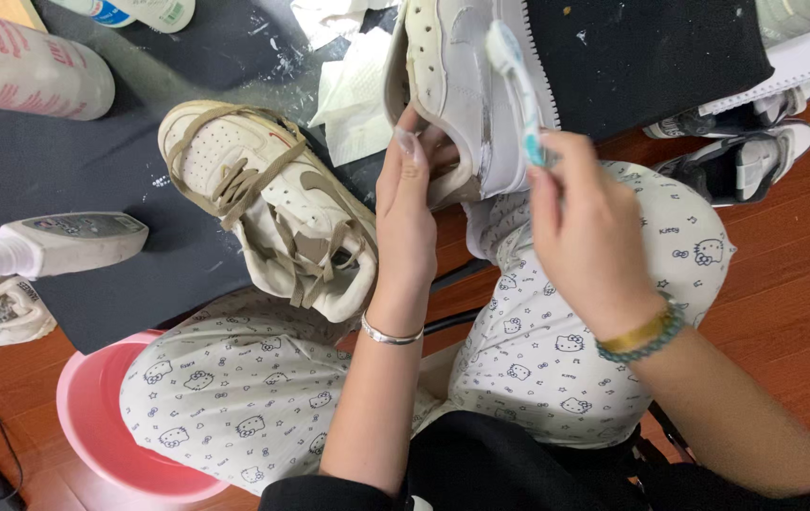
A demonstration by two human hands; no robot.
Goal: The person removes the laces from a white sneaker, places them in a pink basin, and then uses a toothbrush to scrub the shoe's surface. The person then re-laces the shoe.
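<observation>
Far left: pink round plastic basin on the wooden floor, small white plastic squeeze bottle lying on its side on the black mat, cap off, nozzle pointing left. Larger pale cylindrical bottle lies above it.

Next: cream low-top sneaker with tan laces rests half on the mat, half on the knee, laces loose, untouched.

Centre: left hand grips the white leather sneaker with grey wet smears at its heel end, fingers curled around the edge, thumb side hidden. Shoe is held off the lap, over the mat edge, sole side away from camera.

Right: right hand pinches a white-and-teal plastic toothbrush low on the handle, fingers closed tight, bristle end up against the shoe's side.

Handling, my read: shoe is light, upper is soft and flexes, sole stiff. Wet foam likely makes the leather slippery, so hold at heel or sole rim. Brush is light, rigid.

Far right: dark-and-white sneakers on the floor.
</observation>
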